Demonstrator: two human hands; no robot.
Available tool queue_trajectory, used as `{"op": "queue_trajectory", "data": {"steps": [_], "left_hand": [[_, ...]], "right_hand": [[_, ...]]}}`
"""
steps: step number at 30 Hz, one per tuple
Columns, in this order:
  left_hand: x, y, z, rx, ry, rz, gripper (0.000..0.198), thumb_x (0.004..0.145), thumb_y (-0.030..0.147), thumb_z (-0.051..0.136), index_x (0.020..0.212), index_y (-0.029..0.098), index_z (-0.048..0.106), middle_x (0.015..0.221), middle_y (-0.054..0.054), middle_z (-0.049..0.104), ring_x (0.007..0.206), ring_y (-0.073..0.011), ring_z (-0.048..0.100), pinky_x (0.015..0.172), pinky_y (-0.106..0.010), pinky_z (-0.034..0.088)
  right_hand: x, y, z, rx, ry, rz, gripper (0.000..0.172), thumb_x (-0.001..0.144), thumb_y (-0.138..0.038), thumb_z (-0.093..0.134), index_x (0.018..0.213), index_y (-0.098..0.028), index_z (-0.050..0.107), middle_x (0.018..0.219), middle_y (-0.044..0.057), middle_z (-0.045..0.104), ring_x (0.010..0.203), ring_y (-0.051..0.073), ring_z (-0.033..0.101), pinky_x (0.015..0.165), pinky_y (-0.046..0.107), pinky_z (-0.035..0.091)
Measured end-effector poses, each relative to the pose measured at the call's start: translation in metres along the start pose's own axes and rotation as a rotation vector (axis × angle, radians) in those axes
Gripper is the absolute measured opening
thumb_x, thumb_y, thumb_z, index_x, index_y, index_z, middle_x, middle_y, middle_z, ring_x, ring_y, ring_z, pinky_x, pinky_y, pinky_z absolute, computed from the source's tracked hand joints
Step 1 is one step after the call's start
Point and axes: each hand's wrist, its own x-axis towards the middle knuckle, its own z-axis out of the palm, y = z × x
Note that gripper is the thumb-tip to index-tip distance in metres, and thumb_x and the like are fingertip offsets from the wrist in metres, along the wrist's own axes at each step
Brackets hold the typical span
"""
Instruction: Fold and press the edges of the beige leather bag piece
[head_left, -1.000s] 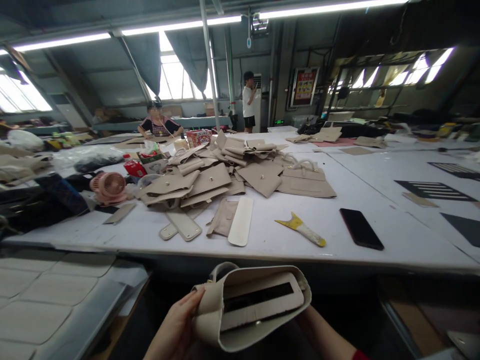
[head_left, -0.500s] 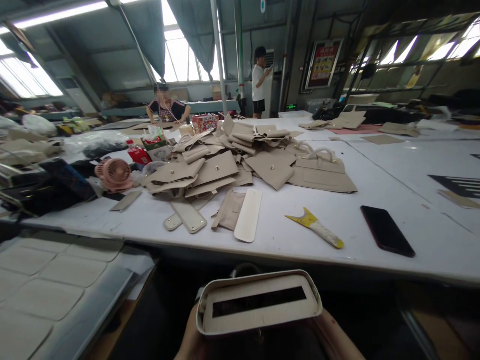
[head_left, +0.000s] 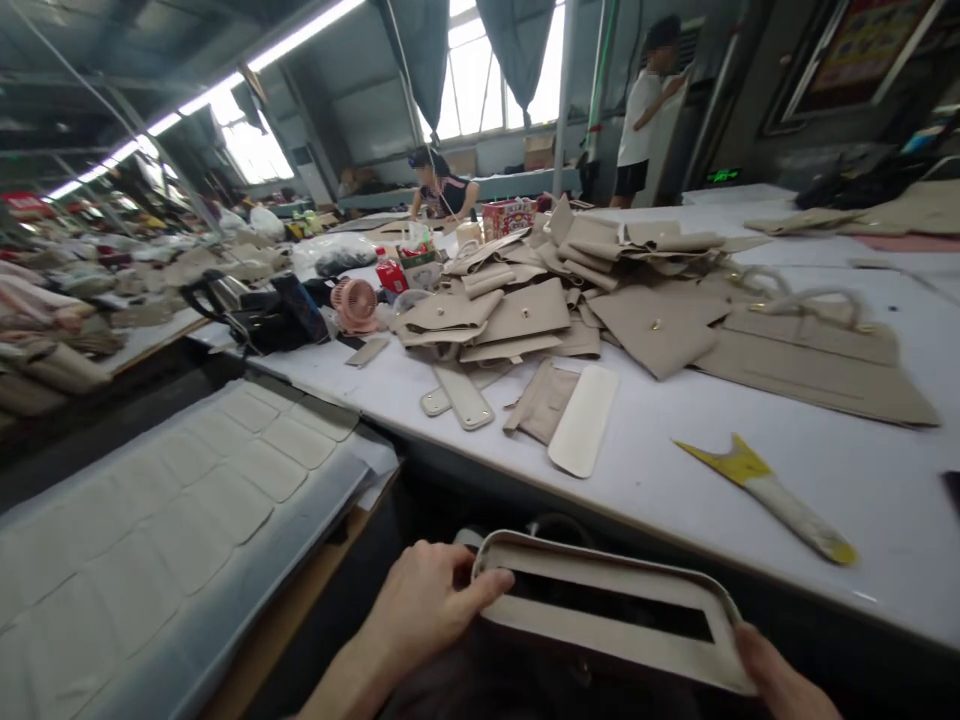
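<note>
The left hand [head_left: 424,597] and right hand [head_left: 776,670] clasp a beige oblong leather-look bag [head_left: 622,558]; uneven pressure could skew its pale slotted panel [head_left: 600,630].

The bag [head_left: 600,632] between the fingers [head_left: 484,592] looks like smooth, matt leather. Beyond them, the fan [head_left: 354,304] looks plastic.
</note>
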Motion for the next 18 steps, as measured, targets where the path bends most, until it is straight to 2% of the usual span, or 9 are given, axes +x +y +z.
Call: {"op": "queue_trajectory", "data": {"steps": [1,2,4,6,8,12,15,18], "left_hand": [[0.001,0.007,-0.005,0.156,-0.005,0.011,0.046,0.086,0.055,0.055,0.059,0.019,0.063,0.059,-0.005,0.064,0.06,-0.0221,0.059,0.054,-0.028,0.024],[0.004,0.012,-0.009,0.273,-0.016,0.015,0.04,0.086,0.047,0.054,0.059,0.019,0.063,0.061,-0.006,0.066,0.061,-0.0233,0.061,0.054,-0.029,0.023],[0.016,0.016,-0.012,0.4,-0.069,0.023,0.032,0.085,0.033,0.048,0.059,0.02,0.061,0.065,-0.008,0.068,0.064,-0.025,0.064,0.055,-0.03,0.022],[0.027,0.014,-0.01,0.419,-0.13,0.024,0.03,0.082,0.025,0.044,0.057,0.02,0.059,0.065,-0.009,0.068,0.064,-0.0249,0.064,0.054,-0.03,0.023],[0.032,0.009,-0.005,0.382,-0.165,0.01,0.032,0.083,0.024,0.041,0.056,0.02,0.057,0.065,-0.01,0.068,0.064,-0.0246,0.064,0.055,-0.029,0.026],[0.023,0.0,0.012,0.343,-0.109,-0.077,0.039,0.091,0.028,0.033,0.061,0.02,0.057,0.074,-0.012,0.071,0.074,-0.0273,0.068,0.06,-0.031,0.028],[0.016,-0.004,0.022,0.316,-0.093,-0.14,0.043,0.095,0.032,0.029,0.066,0.021,0.059,0.078,-0.012,0.072,0.078,-0.0284,0.069,0.062,-0.031,0.029],[0.018,-0.006,0.023,0.271,-0.104,-0.123,0.046,0.097,0.036,0.028,0.065,0.021,0.058,0.078,-0.012,0.073,0.077,-0.0282,0.068,0.063,-0.031,0.029]], "right_hand": [[-0.005,-0.003,-0.006,-0.022,-0.015,0.037,0.058,0.087,-0.064,0.045,0.094,-0.016,0.075,0.084,0.005,0.075,0.08,0.022,0.071,0.067,0.024,0.056],[-0.01,-0.007,-0.011,-0.035,-0.042,0.078,0.055,0.087,-0.064,0.047,0.098,-0.017,0.074,0.086,0.003,0.074,0.083,0.022,0.071,0.07,0.023,0.055],[-0.015,-0.013,-0.015,-0.04,-0.109,0.137,0.051,0.089,-0.065,0.046,0.091,-0.021,0.072,0.081,0.001,0.072,0.082,0.023,0.068,0.068,0.021,0.051],[-0.015,-0.017,-0.016,-0.053,-0.147,0.152,0.054,0.092,-0.065,0.04,0.08,-0.02,0.067,0.073,0.0,0.068,0.074,0.021,0.063,0.062,0.022,0.045],[-0.012,-0.019,-0.015,-0.078,-0.134,0.148,0.055,0.094,-0.064,0.036,0.074,-0.02,0.062,0.069,0.0,0.064,0.069,0.019,0.059,0.059,0.024,0.04],[-0.009,-0.023,-0.015,-0.15,-0.084,0.092,0.053,0.095,-0.063,0.033,0.066,-0.022,0.049,0.062,0.0,0.057,0.061,0.017,0.053,0.056,0.027,0.034],[-0.009,-0.031,-0.013,-0.307,-0.085,0.107,0.051,0.095,-0.058,0.024,0.066,-0.025,0.048,0.06,0.003,0.058,0.058,0.02,0.056,0.058,0.032,0.032],[-0.008,-0.04,-0.011,-0.438,-0.07,0.133,0.044,0.092,-0.052,0.019,0.067,-0.027,0.045,0.062,0.007,0.062,0.059,0.025,0.06,0.06,0.036,0.03]]}}
